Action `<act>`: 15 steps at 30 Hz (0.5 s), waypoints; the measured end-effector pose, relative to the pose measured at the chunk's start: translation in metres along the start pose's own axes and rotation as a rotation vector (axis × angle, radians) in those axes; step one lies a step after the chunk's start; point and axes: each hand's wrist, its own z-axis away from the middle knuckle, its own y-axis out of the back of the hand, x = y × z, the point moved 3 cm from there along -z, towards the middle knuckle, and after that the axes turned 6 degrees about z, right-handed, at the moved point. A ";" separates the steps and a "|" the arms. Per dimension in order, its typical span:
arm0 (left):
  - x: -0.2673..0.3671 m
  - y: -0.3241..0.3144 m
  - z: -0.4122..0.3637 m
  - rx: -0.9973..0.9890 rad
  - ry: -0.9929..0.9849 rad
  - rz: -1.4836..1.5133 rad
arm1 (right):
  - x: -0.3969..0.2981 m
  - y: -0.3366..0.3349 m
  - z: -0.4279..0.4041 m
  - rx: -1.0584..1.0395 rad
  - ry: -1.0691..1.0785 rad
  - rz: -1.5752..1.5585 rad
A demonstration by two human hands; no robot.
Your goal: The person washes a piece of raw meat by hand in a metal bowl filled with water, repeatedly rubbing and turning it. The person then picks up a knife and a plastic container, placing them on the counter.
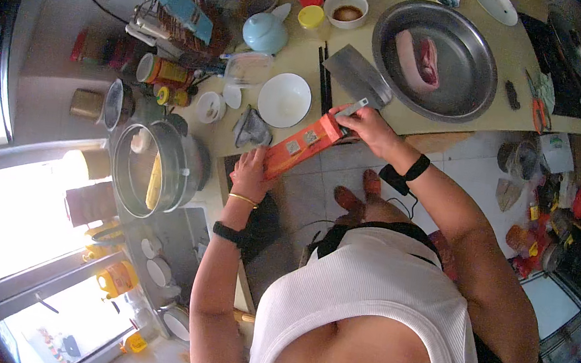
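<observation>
My left hand (pixel 250 172) grips the lower left end of a long red box (pixel 299 147) that bears printed codes. My right hand (pixel 366 128) is at the box's other end, its fingers around a grey handle-like piece (pixel 352 109) that sticks out there; whether it also holds the box is hard to tell. Just beyond, on the counter, lie a cleaver (pixel 356 73) and a pair of dark chopsticks (pixel 324 80). A white bowl (pixel 284 100) stands left of them. To the right, a large metal basin (pixel 463 56) holds pieces of raw pork (pixel 416 67).
A grey cloth (pixel 251 127) lies near the counter edge. Behind stand a blue lidded pot (pixel 265 32), a yellow-lidded jar (pixel 312 18) and a bowl of dark liquid (pixel 347 13). Orange-handled scissors (pixel 539 110) lie at right. A steamer pot (pixel 146 170) stands at left.
</observation>
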 end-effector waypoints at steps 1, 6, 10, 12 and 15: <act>-0.004 -0.005 0.001 0.047 -0.012 0.027 | -0.004 0.000 -0.002 -0.014 -0.002 0.008; -0.029 -0.027 0.013 0.139 0.057 0.177 | -0.031 0.022 -0.004 0.118 -0.009 -0.065; -0.040 -0.035 0.018 0.207 0.030 0.265 | -0.043 0.035 0.000 0.135 -0.038 -0.010; -0.044 -0.036 0.019 0.239 0.026 0.253 | -0.054 0.037 0.003 0.148 -0.016 -0.013; -0.045 -0.029 0.017 0.320 -0.037 0.245 | -0.071 0.040 0.009 0.179 0.023 0.008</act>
